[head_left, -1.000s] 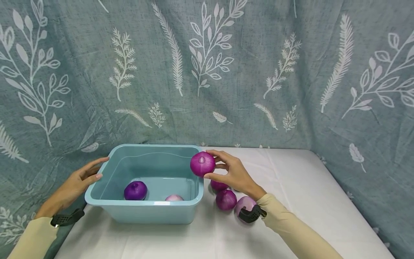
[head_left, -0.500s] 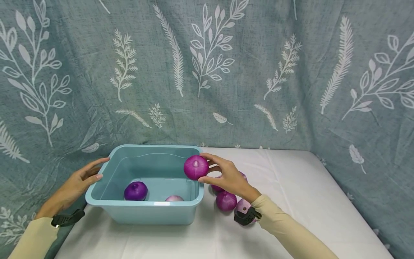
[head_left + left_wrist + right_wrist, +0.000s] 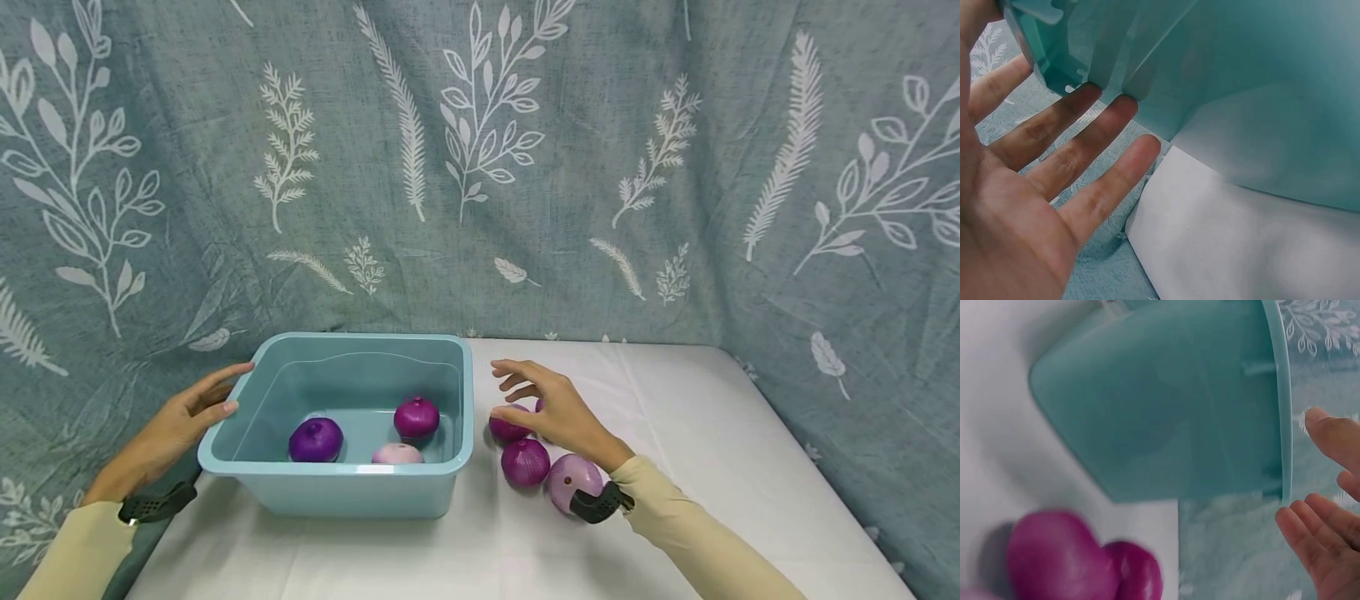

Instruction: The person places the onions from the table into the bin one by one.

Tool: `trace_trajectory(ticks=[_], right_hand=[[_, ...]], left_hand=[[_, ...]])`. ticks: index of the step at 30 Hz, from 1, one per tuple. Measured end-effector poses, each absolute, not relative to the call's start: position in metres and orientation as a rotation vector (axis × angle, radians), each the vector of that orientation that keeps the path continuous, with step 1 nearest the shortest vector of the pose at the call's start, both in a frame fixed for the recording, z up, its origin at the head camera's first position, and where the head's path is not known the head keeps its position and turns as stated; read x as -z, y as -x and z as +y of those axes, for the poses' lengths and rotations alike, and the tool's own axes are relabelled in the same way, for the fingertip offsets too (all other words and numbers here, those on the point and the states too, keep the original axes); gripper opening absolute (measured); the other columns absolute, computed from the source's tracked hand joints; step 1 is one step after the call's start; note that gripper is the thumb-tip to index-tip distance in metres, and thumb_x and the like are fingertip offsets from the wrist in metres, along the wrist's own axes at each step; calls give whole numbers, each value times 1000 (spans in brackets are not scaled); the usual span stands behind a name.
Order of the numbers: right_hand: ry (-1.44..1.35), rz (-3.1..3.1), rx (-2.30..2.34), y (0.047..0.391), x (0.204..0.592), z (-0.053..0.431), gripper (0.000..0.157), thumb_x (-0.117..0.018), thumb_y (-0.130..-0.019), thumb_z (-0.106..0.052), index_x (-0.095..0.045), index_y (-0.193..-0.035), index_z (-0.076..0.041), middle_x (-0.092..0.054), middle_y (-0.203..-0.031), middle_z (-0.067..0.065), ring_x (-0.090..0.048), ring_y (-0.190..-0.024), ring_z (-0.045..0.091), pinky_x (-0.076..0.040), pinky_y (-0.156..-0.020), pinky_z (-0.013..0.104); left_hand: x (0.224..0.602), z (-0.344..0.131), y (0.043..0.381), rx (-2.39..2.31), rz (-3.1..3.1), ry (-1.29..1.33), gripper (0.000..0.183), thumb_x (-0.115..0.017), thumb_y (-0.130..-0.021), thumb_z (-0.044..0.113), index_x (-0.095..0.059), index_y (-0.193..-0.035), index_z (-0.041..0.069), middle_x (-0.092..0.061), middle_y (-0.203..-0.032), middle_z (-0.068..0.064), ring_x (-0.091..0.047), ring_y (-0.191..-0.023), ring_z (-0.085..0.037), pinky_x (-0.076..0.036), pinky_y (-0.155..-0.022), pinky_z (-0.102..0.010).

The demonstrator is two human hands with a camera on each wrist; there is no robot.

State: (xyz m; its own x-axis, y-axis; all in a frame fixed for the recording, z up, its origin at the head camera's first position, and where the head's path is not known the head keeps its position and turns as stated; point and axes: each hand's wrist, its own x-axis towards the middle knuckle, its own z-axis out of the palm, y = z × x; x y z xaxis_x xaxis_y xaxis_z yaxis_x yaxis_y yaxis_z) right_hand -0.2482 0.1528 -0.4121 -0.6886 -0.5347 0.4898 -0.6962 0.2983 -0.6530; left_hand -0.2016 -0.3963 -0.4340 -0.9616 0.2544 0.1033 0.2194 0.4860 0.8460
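My left hand (image 3: 176,421) rests against the left rim of a light blue plastic tub (image 3: 330,492); its straight, spread fingers (image 3: 1122,165) touch the outer wall in the left wrist view. Inside the tub lie a dark purple onion (image 3: 316,440) at the left, a magenta onion (image 3: 416,418) at the right and a pale pink onion (image 3: 397,453) partly hidden by the front wall. Just outside the right rim, my right hand (image 3: 566,417) hovers with loosely bent fingers and thumb apart, holding nothing. Below it sits a purple onion (image 3: 508,423), partly covered by the hand.
Another purple onion (image 3: 526,463) and a larger pale onion (image 3: 575,482) sit right of the tub, the latter partly behind the right wrist strap (image 3: 600,503). A white cloth (image 3: 712,467) covers the table. Leaf-patterned grey-green fabric (image 3: 480,275) hangs behind and at both sides.
My right hand has lowered the magenta onion into the tub, let it go and drawn back right past the rim. The pale onion inside has shifted slightly left. My left hand stays put.
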Motion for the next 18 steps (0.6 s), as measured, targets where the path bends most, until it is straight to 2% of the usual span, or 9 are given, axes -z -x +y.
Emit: trace_trajectory(ticks=[6,11,16,18], right_hand=[[-1027,-2477,-1230,239,427,195,58,-87,-86,-20,-62,-139,-18,-67,-127,-4,-70,-103,21,-60,-89,39],[-972,-2525,-1220,227,444,229,57,-87,-85,-16,-63,-137,-15,-66,-126,1,-69,-102,27,-60,-88,39],[-914,-2609,-1168,216,458,255,57,-88,-85,-26,-63,-136,-19,-65,-125,-6,-68,-103,17,-59,-88,34],[-900,-2638,-1143,211,463,262,60,-89,-83,-30,-63,-135,-17,-64,-125,-7,-68,-102,14,-59,-88,34]], left_hand=[[433,-396,202,-1484,2693,-436,60,-47,-112,26,-21,-166,29,-19,-170,-7,-25,-145,-56,-40,-104,-67],[433,-395,203,-1499,2672,-429,60,-47,-112,26,-21,-166,30,-18,-170,-8,-24,-146,-55,-38,-104,-69],[433,-394,202,-1539,2641,-410,61,-48,-112,27,-22,-166,31,-15,-171,-11,-20,-146,-58,-33,-104,-76],[433,-394,201,-1558,2627,-405,61,-49,-112,27,-22,-166,31,-14,-171,-10,-18,-146,-59,-30,-104,-78]])
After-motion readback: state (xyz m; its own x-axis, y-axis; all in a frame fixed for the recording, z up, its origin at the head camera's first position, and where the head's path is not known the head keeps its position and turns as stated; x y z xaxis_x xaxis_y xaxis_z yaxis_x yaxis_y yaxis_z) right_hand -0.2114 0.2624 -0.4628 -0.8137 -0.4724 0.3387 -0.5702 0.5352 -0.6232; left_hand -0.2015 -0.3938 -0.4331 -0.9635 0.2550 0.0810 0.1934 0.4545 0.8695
